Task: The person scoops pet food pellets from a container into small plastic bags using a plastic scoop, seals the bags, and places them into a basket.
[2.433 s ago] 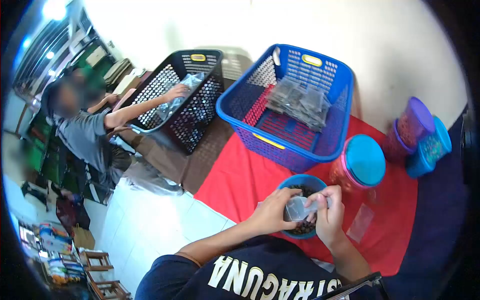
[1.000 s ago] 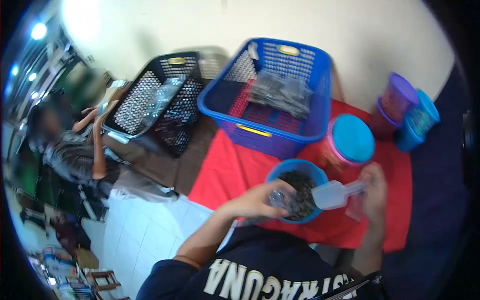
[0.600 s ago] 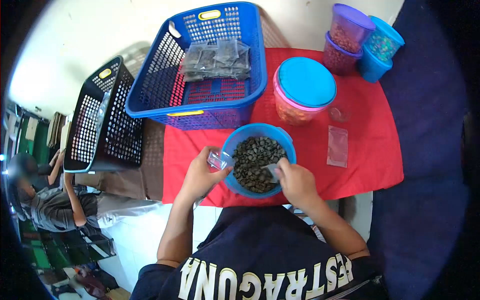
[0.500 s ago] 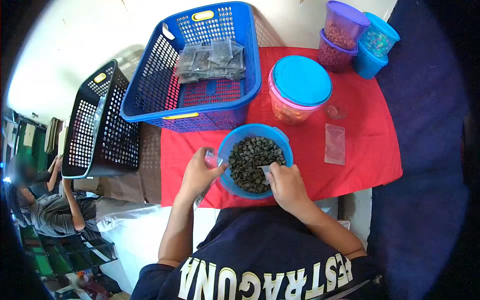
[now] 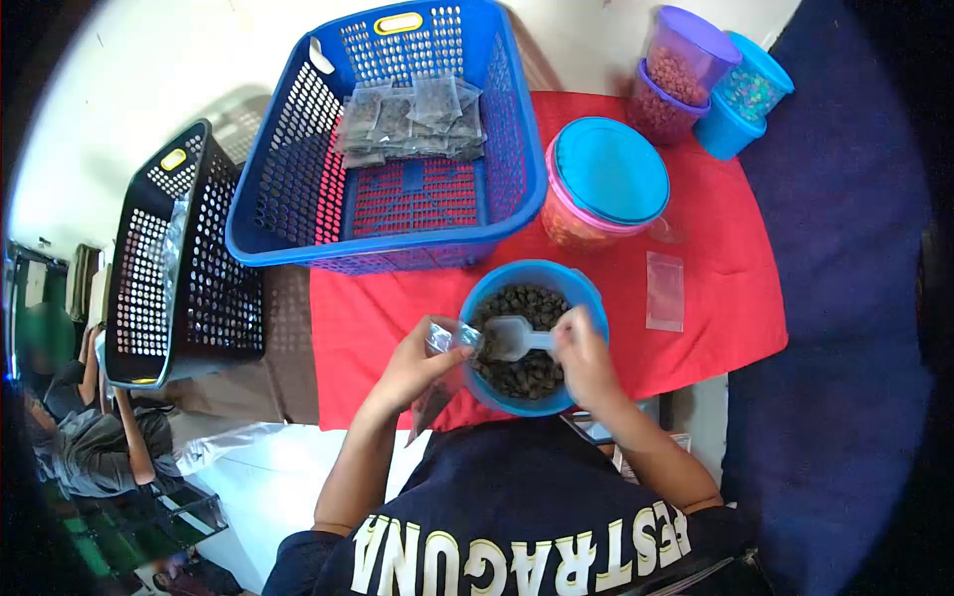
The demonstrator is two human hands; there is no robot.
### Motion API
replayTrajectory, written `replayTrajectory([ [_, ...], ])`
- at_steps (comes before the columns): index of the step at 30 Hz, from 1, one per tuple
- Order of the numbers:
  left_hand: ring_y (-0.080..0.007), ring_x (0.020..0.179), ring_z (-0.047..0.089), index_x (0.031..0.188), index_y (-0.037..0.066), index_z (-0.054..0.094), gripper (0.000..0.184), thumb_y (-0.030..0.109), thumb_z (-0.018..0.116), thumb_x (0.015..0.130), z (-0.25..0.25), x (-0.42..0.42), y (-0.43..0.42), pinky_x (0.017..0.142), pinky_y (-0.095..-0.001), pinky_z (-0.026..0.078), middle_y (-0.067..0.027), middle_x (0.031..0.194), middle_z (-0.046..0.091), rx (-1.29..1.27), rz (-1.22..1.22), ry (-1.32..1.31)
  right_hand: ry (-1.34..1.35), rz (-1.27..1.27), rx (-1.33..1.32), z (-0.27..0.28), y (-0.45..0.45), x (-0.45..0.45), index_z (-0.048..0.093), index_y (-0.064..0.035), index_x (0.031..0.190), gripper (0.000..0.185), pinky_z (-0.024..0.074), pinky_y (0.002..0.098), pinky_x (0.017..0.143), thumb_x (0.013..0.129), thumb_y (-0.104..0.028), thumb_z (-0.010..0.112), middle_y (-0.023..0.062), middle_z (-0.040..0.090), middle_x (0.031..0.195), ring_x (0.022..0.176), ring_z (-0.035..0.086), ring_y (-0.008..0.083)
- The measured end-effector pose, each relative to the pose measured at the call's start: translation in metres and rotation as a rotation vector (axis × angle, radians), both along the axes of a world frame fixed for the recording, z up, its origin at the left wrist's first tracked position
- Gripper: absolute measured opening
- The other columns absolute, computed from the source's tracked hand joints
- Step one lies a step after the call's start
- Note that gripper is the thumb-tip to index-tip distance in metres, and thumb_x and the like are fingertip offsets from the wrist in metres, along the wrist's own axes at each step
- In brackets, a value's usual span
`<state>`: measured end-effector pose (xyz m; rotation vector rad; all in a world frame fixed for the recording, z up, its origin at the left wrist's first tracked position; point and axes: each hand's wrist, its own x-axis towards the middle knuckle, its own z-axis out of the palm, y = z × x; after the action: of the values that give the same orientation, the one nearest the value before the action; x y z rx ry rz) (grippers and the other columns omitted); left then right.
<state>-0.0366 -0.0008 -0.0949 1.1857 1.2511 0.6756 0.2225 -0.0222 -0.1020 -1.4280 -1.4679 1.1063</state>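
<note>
A blue tub of small dark brown pieces stands at the front of the red cloth. My left hand is closed on a clear plastic bag at the tub's left rim; the bag's lower part hangs below the hand with dark contents. My right hand grips the handle of a translucent scoop. The scoop lies level over the dark pieces, its mouth by the bag's opening. How much the scoop holds is hard to tell.
A blue basket with several filled bags is behind. A black basket stands left, with a person beyond it. A lidded jar, an empty bag and stacked tubs are on the right.
The scoop has come up out of the dark pieces and swung left toward the bag. The view has also shifted slightly. Earlier, my left hand held the bag at the tub's left too.
</note>
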Motion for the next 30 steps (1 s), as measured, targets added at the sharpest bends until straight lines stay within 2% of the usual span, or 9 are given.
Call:
replayTrajectory([
  [5, -0.0190, 0.098, 0.058, 0.116, 0.000, 0.051, 0.049, 0.026, 0.073, 0.081, 0.006, 0.007, 0.005, 0.087, -0.0340, 0.046, -0.0124, 0.104, 0.062, -0.046, 0.010, -0.078, -0.742, 0.047, 0.338, 0.021, 0.037, 0.028, 0.054, -0.0045, 0.096, 0.013, 0.0397, 0.0451, 0.070, 0.089, -0.015, 0.054, 0.0165, 0.061, 0.080, 0.079, 0.057, 0.0325],
  [11, -0.0193, 0.103, 0.055, 0.119, 0.000, 0.048, 0.051, 0.023, 0.073, 0.080, 0.002, 0.006, 0.008, 0.090, -0.0344, 0.044, -0.0105, 0.108, 0.058, -0.022, -0.037, -0.046, -1.195, 0.355, 0.333, -0.008, 0.043, 0.018, 0.059, -0.0092, 0.102, 0.020, 0.0367, 0.0423, 0.073, 0.085, -0.014, 0.049, 0.0062, 0.062, 0.070, 0.078, 0.058, 0.0261],
  [13, -0.0184, 0.093, 0.058, 0.121, 0.002, 0.045, 0.056, 0.026, 0.074, 0.080, 0.004, 0.010, 0.005, 0.081, -0.0344, 0.048, -0.0106, 0.100, 0.061, 0.041, 0.005, -0.066, -1.078, 0.435, 0.269, -0.004, 0.043, 0.001, 0.059, -0.0056, 0.102, 0.023, 0.0364, 0.0431, 0.075, 0.083, -0.012, 0.047, 0.0074, 0.064, 0.072, 0.075, 0.060, 0.0269],
  [16, -0.0179, 0.096, 0.056, 0.124, 0.002, 0.041, 0.060, 0.025, 0.075, 0.080, 0.006, 0.021, 0.001, 0.083, -0.0340, 0.046, -0.0102, 0.102, 0.058, 0.009, 0.043, -0.256, -0.934, 0.488, 0.285, -0.018, 0.023, -0.013, 0.052, -0.0025, 0.104, 0.024, 0.0365, 0.0462, 0.072, 0.083, -0.012, 0.052, 0.0144, 0.063, 0.069, 0.067, 0.062, 0.0318],
  [17, -0.0184, 0.103, 0.053, 0.125, 0.002, 0.041, 0.060, 0.026, 0.074, 0.081, 0.002, 0.023, 0.000, 0.088, -0.0332, 0.043, -0.0115, 0.109, 0.056, -0.031, 0.045, -0.235, -0.800, 0.484, 0.236, -0.026, 0.021, -0.011, 0.051, -0.0021, 0.108, 0.023, 0.0386, 0.0481, 0.074, 0.088, -0.014, 0.047, 0.0162, 0.065, 0.071, 0.066, 0.063, 0.0344],
  [21, -0.0192, 0.108, 0.050, 0.127, 0.002, 0.040, 0.062, 0.028, 0.074, 0.082, 0.011, 0.026, 0.000, 0.093, -0.0332, 0.041, -0.0115, 0.114, 0.053, 0.055, -0.075, -0.232, -0.519, 0.693, -0.239, -0.013, 0.022, 0.005, 0.041, 0.0018, 0.116, 0.035, 0.0440, 0.0520, 0.084, 0.095, -0.024, 0.049, 0.0336, 0.060, 0.092, 0.094, 0.059, 0.0481],
  [23, -0.0189, 0.110, 0.050, 0.129, 0.001, 0.039, 0.065, 0.030, 0.074, 0.082, 0.021, 0.033, -0.002, 0.095, -0.0335, 0.040, -0.0110, 0.115, 0.054, 0.019, -0.088, -0.257, -0.303, 0.715, -0.341, -0.001, 0.023, 0.012, 0.045, -0.0010, 0.115, 0.030, 0.0483, 0.0411, 0.078, 0.096, -0.023, 0.048, 0.0214, 0.064, 0.092, 0.089, 0.064, 0.0320],
  [26, -0.0191, 0.110, 0.050, 0.127, 0.000, 0.041, 0.063, 0.029, 0.074, 0.082, 0.030, 0.032, -0.008, 0.096, -0.0341, 0.040, -0.0112, 0.114, 0.055, 0.001, -0.038, -0.229, -0.195, 0.842, -0.557, 0.001, 0.037, 0.031, 0.049, -0.0029, 0.112, 0.024, 0.0483, 0.0363, 0.076, 0.096, -0.022, 0.049, 0.0134, 0.065, 0.089, 0.084, 0.063, 0.0245],
  [30, -0.0190, 0.110, 0.051, 0.124, 0.000, 0.043, 0.060, 0.027, 0.075, 0.081, 0.026, 0.029, -0.019, 0.095, -0.0341, 0.041, -0.0119, 0.114, 0.056, 0.008, 0.027, -0.155, -0.367, 0.951, -0.417, 0.003, 0.059, 0.055, 0.053, -0.0038, 0.105, 0.020, 0.0483, 0.0357, 0.075, 0.095, -0.021, 0.051, 0.0096, 0.064, 0.088, 0.083, 0.063, 0.0228],
])
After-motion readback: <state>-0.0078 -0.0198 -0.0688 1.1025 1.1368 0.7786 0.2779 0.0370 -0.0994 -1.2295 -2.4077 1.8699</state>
